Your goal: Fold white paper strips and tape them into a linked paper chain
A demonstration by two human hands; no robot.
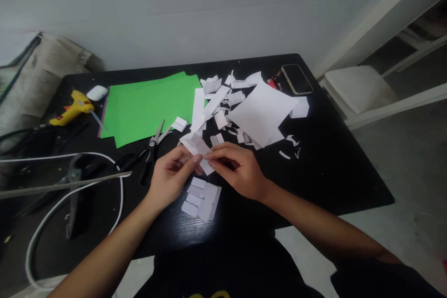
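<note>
Between my two hands is a folded piece of white paper (196,143), held just above the black table. My left hand (171,172) pinches its left side, thumb on top. The fingertips of my right hand (240,167) close on its right edge. Directly below lies a small folded white paper construction (202,199) with flaps. Black-handled scissors (152,146) rest with blades apart, left of my left hand. Beyond my hands are loose white paper strips (214,104) and scraps.
Green sheets (150,107) lie at the back left, near a yellow glue gun (78,104) and a white case (97,93). White sheets (261,111) and a phone (296,79) are at the right. Pliers (74,186) and a white cable (120,200) occupy the left side.
</note>
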